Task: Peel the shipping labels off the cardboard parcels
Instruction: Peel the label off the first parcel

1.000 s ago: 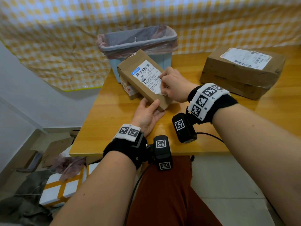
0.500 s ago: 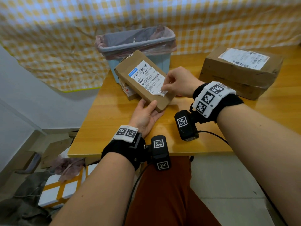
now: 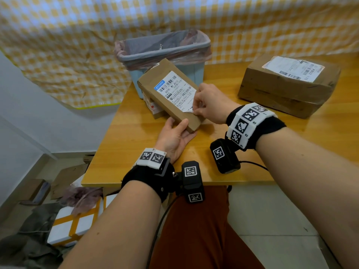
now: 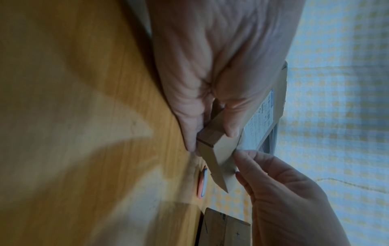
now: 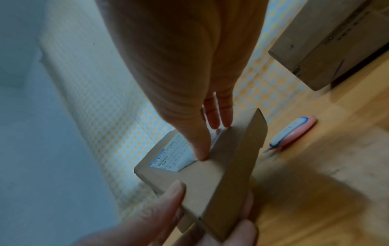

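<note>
head view: near the tabletop's left edge, left hand (image 3: pixel 175 135) fingers clamp the tilted parcel (image 3: pixel 171 96); right hand (image 3: pixel 208 103) fingers pinch the label (image 3: pixel 177 90) corner. a sharp tug could tear it.

3 parcels (image 3: pixel 170 96) (image 3: pixel 287 88) (image 3: pixel 155 108), 2 labels (image 3: pixel 175 90) (image 3: pixel 293 68), 1 bin (image 3: pixel 165 53), 1 cutter (image 5: pixel 292 132).

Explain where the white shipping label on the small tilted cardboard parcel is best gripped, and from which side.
Pinch the white shipping label at its lifted near corner, coming from the right side, as the right hand does. That corner already curls off the small brown cardboard parcel; the rest lies flat. The left hand holds the parcel's near end.
</note>
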